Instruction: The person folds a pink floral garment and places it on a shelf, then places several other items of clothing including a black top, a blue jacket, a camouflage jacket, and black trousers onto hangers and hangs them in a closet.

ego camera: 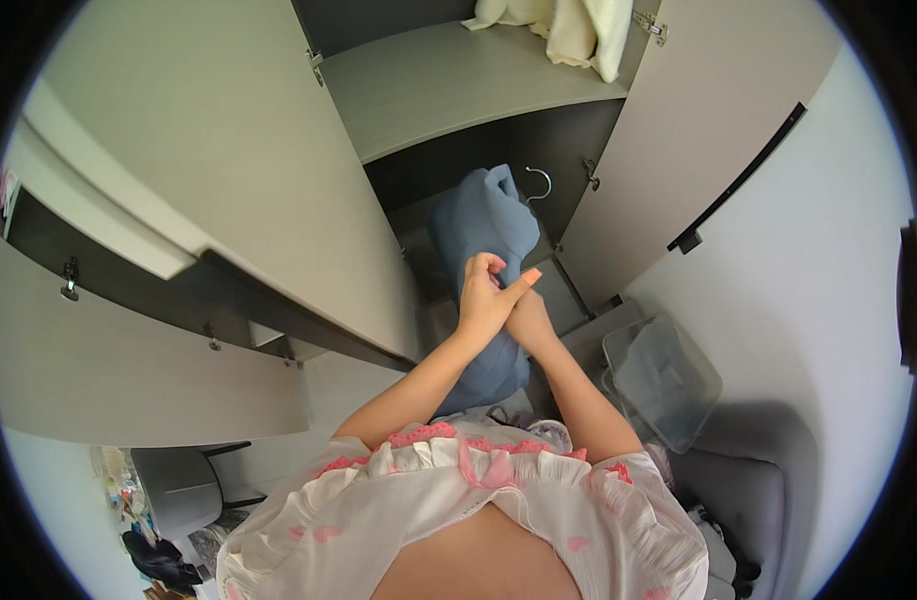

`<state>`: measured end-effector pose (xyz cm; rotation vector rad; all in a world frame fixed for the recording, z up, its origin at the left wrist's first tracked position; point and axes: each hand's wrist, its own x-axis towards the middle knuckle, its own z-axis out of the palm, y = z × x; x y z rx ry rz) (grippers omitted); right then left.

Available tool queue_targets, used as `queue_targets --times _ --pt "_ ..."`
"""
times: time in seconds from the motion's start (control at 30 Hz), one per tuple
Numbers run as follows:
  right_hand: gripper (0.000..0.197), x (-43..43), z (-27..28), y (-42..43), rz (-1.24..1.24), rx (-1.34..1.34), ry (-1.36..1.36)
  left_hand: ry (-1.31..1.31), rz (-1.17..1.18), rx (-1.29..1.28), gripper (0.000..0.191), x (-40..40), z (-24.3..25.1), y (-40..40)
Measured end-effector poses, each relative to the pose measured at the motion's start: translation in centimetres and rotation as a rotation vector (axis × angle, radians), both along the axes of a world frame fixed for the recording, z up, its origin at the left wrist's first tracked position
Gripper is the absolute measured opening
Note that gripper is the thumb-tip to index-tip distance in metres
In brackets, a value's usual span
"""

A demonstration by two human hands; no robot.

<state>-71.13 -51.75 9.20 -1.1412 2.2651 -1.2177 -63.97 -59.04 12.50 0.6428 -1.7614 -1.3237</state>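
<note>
A blue garment [479, 217] extends from in front of the open wardrobe down towards my body, in loose folds. The metal hook of a clothes hanger [541, 184] shows beside its upper right end; the rest of that hanger is hidden. My left hand [488, 296] lies over the garment, fingers curled and thumb stretched to the right, with nothing visible between them. Just below that thumb, my right hand [532, 319] grips the garment's right side. Its fingers are mostly hidden behind my left hand and the cloth.
Wardrobe doors stand open at left [226, 150] and right [698, 112]. Cream cloth [582, 34] hangs over the wardrobe shelf [466, 82]. At right, a translucent plastic bin [665, 382] stands near a grey upholstered seat [736, 480]. A grey chair [175, 487] is at lower left.
</note>
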Motion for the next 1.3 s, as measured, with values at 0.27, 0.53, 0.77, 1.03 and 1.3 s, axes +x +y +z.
queue_targets --times 0.27,0.53,0.77,1.03,1.3 --pt "0.032 -16.3 -4.5 -14.0 -0.115 0.154 0.095 -0.021 -0.218 0.143 0.019 -1.9 0.8 -0.9" --pt "0.038 -17.8 -2.0 -30.3 0.117 0.286 0.025 -0.088 0.009 0.347 0.017 -3.1 1.6 -3.7" --pt "0.046 -20.1 -7.9 -41.3 0.14 -0.272 0.424 -0.172 0.158 0.47 0.018 -4.0 1.0 -6.0" --pt "0.049 -22.4 -15.5 -45.2 0.224 0.039 0.23 -0.278 0.33 0.642 0.015 -4.0 -1.2 -10.1" --pt "0.051 -20.2 -17.0 -47.8 0.307 0.154 0.278 -0.28 0.259 0.536 0.017 -3.7 -3.2 -12.3"
